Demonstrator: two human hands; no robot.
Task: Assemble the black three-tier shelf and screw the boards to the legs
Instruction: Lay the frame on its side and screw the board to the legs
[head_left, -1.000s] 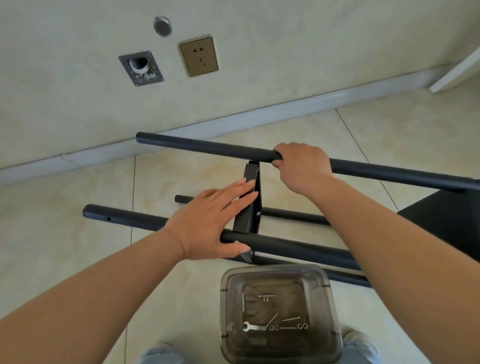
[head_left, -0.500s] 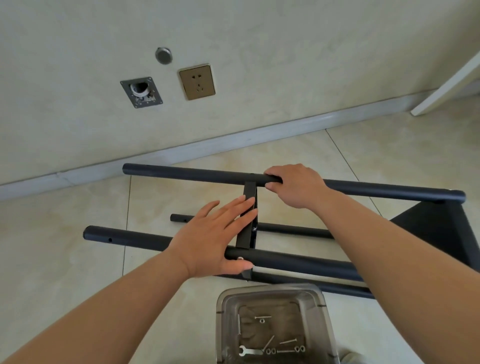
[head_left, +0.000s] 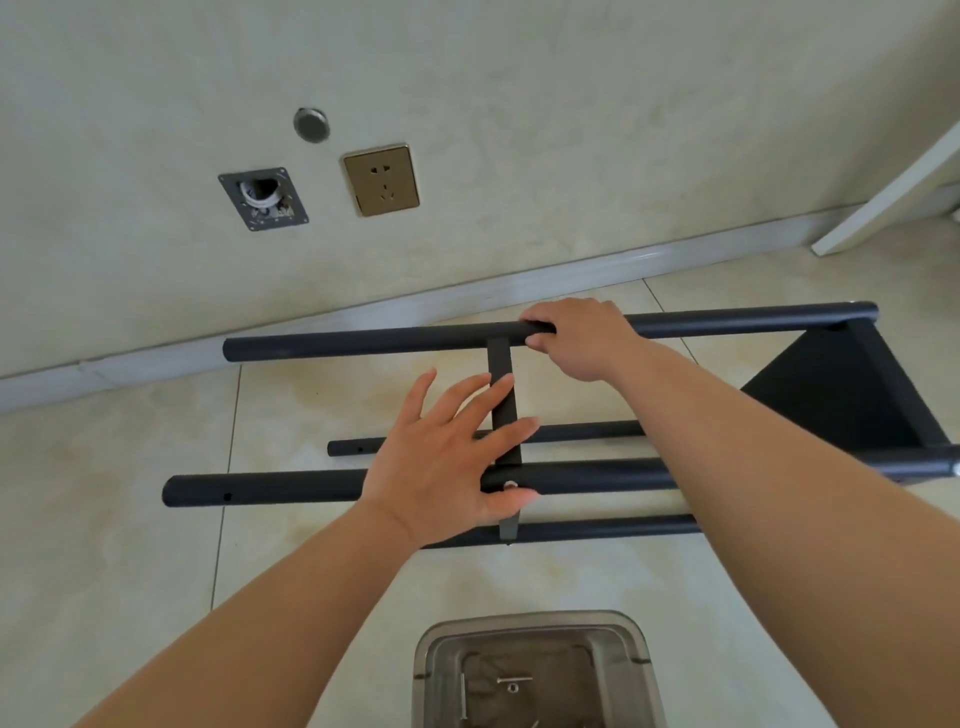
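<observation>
A black shelf frame (head_left: 779, 478) lies on its side on the tiled floor (head_left: 130, 493), its four tubular legs running left to right. The right hand (head_left: 582, 338) grips the far upper leg (head_left: 363, 340) beside a thin middle board (head_left: 503, 405) seen edge-on. The left hand (head_left: 447, 462) rests flat, fingers spread, over the near upper leg (head_left: 270, 488) and that board. A clear plastic box (head_left: 535, 670) of screws sits nearest the camera. A wall socket (head_left: 382, 179) shows above the skirting.

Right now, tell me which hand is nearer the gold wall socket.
Right. The right hand grips the upper black leg just below the gold wall socket; the left hand lies lower, on the middle board.
</observation>
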